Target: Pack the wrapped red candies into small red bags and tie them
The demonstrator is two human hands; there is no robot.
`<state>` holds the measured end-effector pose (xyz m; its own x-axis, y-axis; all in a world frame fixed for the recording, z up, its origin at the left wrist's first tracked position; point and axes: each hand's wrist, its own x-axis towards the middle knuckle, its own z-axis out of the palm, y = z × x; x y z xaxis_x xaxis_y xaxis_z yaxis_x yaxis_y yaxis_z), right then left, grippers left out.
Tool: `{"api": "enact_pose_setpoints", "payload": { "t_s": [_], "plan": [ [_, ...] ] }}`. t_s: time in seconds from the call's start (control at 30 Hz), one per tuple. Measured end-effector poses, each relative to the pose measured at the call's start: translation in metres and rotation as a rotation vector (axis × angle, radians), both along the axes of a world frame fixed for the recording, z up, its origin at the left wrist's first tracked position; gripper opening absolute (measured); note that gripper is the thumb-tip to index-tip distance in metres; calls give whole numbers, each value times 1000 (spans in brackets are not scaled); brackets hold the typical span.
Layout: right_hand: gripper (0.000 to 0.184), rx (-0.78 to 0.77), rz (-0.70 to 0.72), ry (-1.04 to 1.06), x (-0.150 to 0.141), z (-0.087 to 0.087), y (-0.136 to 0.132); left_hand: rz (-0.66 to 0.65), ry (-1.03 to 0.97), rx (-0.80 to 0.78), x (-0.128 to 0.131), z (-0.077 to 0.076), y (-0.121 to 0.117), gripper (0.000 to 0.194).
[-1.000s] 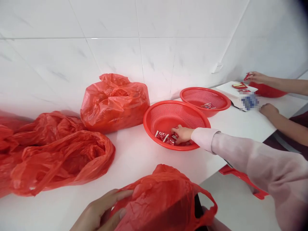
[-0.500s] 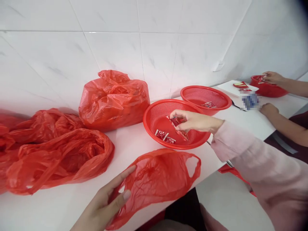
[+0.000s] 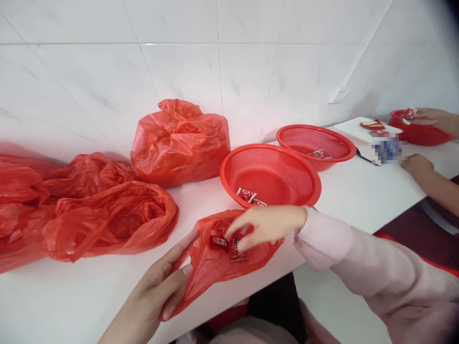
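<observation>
My left hand (image 3: 163, 274) holds the near left edge of a thin red plastic bag (image 3: 204, 282), its thumb and fingers spread at the handle so that the mouth gapes. Over that mouth is my right hand (image 3: 263, 227), palm down with fingers apart. Small red snack packets (image 3: 219, 240) with dark printed labels lie in the bag just under its fingertips. Behind the bag stands a red mesh basket (image 3: 272, 179) with a few red-and-white packets (image 3: 246, 195) at its front left, partly hidden by my right hand.
A second red basket (image 3: 319, 131) with packets adjoins the first. Left are a full red bag (image 3: 179, 153) and crumpled red bags (image 3: 114, 220) against the tiled wall. At right, a co-worker's hand (image 3: 432, 117) holds a packet over another red basket (image 3: 426, 136).
My right hand has moved from the basket toward me and down over the bag, bringing packets that now lie in it. My left hand stays at the bag's edge. The view shifted slightly.
</observation>
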<state>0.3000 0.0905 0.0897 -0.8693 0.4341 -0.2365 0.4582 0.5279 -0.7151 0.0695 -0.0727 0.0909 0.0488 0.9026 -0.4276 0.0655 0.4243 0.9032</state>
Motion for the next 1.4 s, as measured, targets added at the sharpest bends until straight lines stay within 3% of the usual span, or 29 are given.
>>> {"api": "enact_pose_setpoints", "payload": {
  "t_s": [0.03,0.1,0.13,0.2,0.3,0.37,0.43,0.5,0.6,0.67,0.73,0.8,0.9,0.97,1.03,1.13,1.23,1.33,1.4],
  "plan": [
    [41,-34,-40,19,4,9,11,1,-13,-2,-2,0,0,75],
    [48,90,-256,-30,8,13,36,-4,-30,9,-3,-1,1,75],
    [56,193,-359,-120,8,7,48,-7,-31,19,-2,-2,1,75],
    [70,300,-430,-356,5,-15,66,-4,-31,33,0,-3,2,78],
    [48,276,-388,-436,0,-51,77,7,-49,40,1,-7,2,82],
    [31,261,-369,-372,0,-59,82,18,-60,50,0,-8,2,82],
    [24,245,-359,-296,2,-48,88,42,-65,54,-1,-9,3,81],
    [27,243,-371,-203,6,-23,90,64,-77,50,-1,-8,4,82],
    [35,222,-380,45,6,15,64,84,-107,56,-1,-7,8,82],
    [33,162,-290,279,-5,21,25,99,-140,63,0,-6,12,80],
    [29,226,-139,304,-23,8,-19,124,-169,63,2,-5,15,80],
    [29,444,-168,252,-39,-12,-50,161,-178,58,3,-4,17,82],
    [34,557,-190,214,-38,-21,-52,200,-159,49,2,-2,16,79],
    [35,558,-274,297,-11,-5,-25,209,-140,52,-1,-2,14,74],
    [32,635,-501,337,33,16,16,218,-110,62,-6,-4,12,71],
    [44,712,-970,-7,113,29,78,183,54,92,-17,-10,12,72],
    [55,614,-1223,-170,182,10,111,142,489,216,-32,-14,17,68],
    [51,588,-1309,-184,222,-22,115,127,927,388,-37,-4,28,60],
    [49,621,-1293,-133,234,-38,112,31,1087,492,-28,9,43,57]
  ]
}}
